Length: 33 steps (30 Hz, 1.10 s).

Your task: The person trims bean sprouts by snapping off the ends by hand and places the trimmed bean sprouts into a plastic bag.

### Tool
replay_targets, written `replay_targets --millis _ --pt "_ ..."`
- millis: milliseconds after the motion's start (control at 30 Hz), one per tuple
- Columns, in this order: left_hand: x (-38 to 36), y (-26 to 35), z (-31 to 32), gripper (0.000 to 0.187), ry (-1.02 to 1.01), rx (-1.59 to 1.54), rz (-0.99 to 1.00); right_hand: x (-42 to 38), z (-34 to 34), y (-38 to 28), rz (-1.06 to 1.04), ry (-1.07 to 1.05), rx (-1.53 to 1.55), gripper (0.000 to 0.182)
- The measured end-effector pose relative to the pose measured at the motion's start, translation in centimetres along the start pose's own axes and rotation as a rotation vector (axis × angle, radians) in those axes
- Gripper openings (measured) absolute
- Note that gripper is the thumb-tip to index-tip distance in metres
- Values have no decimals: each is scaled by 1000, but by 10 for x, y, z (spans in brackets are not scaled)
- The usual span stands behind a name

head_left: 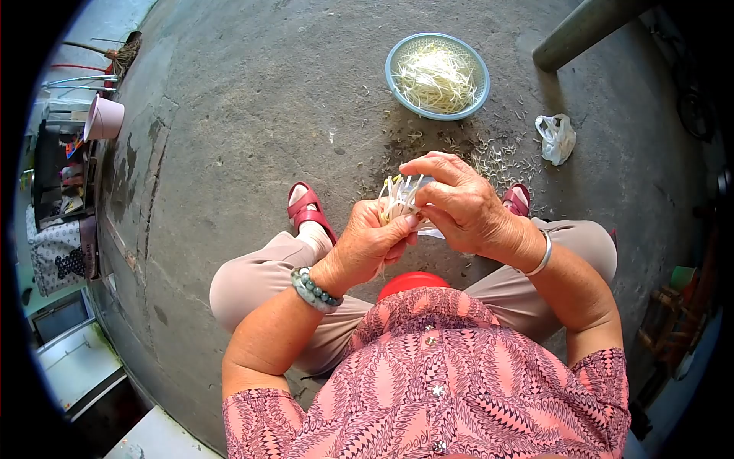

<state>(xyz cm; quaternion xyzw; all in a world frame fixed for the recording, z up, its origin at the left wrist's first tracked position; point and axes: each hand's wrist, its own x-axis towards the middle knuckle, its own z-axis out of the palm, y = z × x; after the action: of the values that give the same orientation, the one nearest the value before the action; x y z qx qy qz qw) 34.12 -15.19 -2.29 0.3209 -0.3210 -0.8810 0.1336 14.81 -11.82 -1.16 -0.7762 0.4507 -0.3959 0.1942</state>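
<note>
We look down on a seated person trimming a small bunch of pale, thin bean sprouts (397, 197), held up above the knees. The left hand (372, 243) is curled closed around the lower stems of the bunch, thumb pressed across them. The right hand (459, 203) arches over the top, its fingers (428, 170) drawn together in a pinch on the sprout tips; whether a strip of something pale also lies under this hand we cannot tell. We judge the step in hand to be the plucking of roots or tails, and the next move calls for a firm pull by the pinching hand against the steady bunch. Ahead on the grey concrete floor (252, 115) stands a pale-blue round plastic colander (397, 57) heaped with sprouts, with scattered trimmings (497, 157) and a crumpled white plastic bag (556, 138) near it.
</note>
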Motion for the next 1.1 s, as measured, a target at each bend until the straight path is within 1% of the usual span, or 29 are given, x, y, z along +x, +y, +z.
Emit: replay_targets --millis 167,267,367,467,500,533,600,667,733,767,867,900,1000,1033,1100 --pt "0 1 2 12 12 -8 -8 2 0 -3 -51 38 -60 12" --pt "0 2 3 12 15 -6 -16 2 2 -5 -47 60 -44 11" --pt "1 1 3 12 26 -12 -15 2 5 -5 -18 76 -56 10" --pt "1 1 2 12 60 7 -18 7 6 -3 25 138 -38 10" --pt "1 1 2 12 76 17 -18 13 0 -7 101 160 58 9" --pt "0 0 1 13 81 6 -14 18 -4 -7 131 211 105 8" --pt "-1 0 -1 15 90 -13 -8 23 -8 4 171 285 88 7" --pt "-2 0 -3 18 89 -45 0 22 -14 17 372 228 96 6" --pt "-3 1 -5 20 78 -87 16 18 -2 33 570 306 271 9" --pt "-3 1 -5 21 68 -114 27 16 3 40 596 285 352 20" --pt "-4 4 -8 24 42 -203 53 22 0 23 949 236 945 36" --pt "-4 4 -8 25 33 -235 58 18 5 25 933 170 1043 46" --pt "-3 4 -8 26 -11 -288 53 11 15 21 849 108 1334 43" --pt "-3 4 -7 27 -26 -290 35 12 17 19 818 89 1373 46" --pt "-2 3 -5 28 -54 -293 -5 15 17 16 816 68 1354 47"
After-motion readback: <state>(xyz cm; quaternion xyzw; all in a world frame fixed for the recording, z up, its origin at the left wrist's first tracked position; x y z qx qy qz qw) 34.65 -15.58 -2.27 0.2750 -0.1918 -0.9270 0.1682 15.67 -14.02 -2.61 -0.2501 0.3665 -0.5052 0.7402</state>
